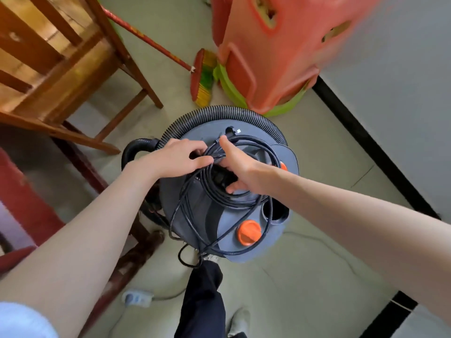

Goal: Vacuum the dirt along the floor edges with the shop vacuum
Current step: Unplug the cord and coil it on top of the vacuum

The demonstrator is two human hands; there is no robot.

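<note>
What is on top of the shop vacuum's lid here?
A coiled black power cord lies on the shop vacuum, gripped by the left hand and right hand. The lid centre is covered.

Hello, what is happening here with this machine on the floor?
A person stands over a grey shop vacuum, both hands on the black power cord coiled on its lid. The left hand pinches the strands and the right hand reaches in among the loops. The ribbed hose curves round the back. No vacuuming yet; a power strip lies on the floor nearby.
</note>
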